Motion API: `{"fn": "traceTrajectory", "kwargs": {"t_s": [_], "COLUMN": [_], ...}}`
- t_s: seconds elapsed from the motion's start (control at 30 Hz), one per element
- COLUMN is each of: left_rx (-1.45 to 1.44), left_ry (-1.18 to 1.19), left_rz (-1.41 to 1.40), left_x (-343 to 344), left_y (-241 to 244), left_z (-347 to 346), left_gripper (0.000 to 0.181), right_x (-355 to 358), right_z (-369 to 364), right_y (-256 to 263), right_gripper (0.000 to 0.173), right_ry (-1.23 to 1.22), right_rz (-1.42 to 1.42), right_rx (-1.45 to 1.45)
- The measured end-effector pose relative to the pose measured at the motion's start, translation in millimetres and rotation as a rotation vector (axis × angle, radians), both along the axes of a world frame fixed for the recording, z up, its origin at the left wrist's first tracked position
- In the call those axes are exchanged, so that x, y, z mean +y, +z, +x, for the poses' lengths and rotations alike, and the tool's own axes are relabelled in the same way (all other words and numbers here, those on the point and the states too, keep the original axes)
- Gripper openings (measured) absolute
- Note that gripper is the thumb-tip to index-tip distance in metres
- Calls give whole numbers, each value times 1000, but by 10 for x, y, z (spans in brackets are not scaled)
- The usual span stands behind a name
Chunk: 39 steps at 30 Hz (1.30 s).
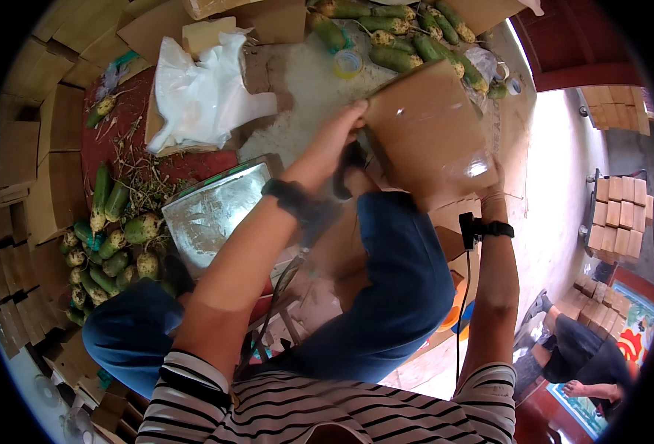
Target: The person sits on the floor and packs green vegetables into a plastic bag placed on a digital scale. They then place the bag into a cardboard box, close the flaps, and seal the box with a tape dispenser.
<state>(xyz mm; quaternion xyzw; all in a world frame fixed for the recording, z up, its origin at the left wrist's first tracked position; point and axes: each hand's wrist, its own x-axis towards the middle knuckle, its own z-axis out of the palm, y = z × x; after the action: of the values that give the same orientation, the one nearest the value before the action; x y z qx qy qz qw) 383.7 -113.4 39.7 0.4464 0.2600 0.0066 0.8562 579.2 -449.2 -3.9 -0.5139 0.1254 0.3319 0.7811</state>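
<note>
A cardboard box [429,125] with shiny clear tape on its face is held tilted above my right knee. My left hand [346,125] grips its left edge. At its lower right corner is my right hand [491,186], partly hidden behind the box. Straight ahead, several green radishes [394,58] lie on the floor, just beyond the box. Near them is a roll of yellowish tape [348,63]. A metal-topped scale [216,211] stands left of my left forearm.
White plastic bags [193,94] lie over an open carton at the front left. More green radishes [116,261] and root trimmings [143,183] are on the left floor. Stacked cartons [63,188] line the left side. Another person [576,355] sits at the lower right, beyond the doorway.
</note>
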Motion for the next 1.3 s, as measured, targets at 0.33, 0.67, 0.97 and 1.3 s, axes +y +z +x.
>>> {"fn": "traceTrajectory", "kwargs": {"t_s": [0.33, 0.67, 0.97, 1.3], "left_rx": [-35, 131, 85, 76], "left_ry": [-346, -451, -335, 18], "left_rz": [229, 526, 474, 287], "left_x": [-368, -65, 219, 1118], "left_y": [-204, -158, -150, 969], "left_z": [-800, -2003, -2433, -3073], "left_gripper": [55, 60, 65, 50], "right_x": [362, 2260, 2433, 2821], "right_z": [436, -151, 69, -360], "right_y": [-20, 394, 340, 722], "right_gripper": [43, 71, 72, 55], "right_ry": [-174, 685, 957, 988], "right_rz": [-1311, -1439, -1684, -1695], "right_rx": [-1188, -1686, -1677, -1735]}}
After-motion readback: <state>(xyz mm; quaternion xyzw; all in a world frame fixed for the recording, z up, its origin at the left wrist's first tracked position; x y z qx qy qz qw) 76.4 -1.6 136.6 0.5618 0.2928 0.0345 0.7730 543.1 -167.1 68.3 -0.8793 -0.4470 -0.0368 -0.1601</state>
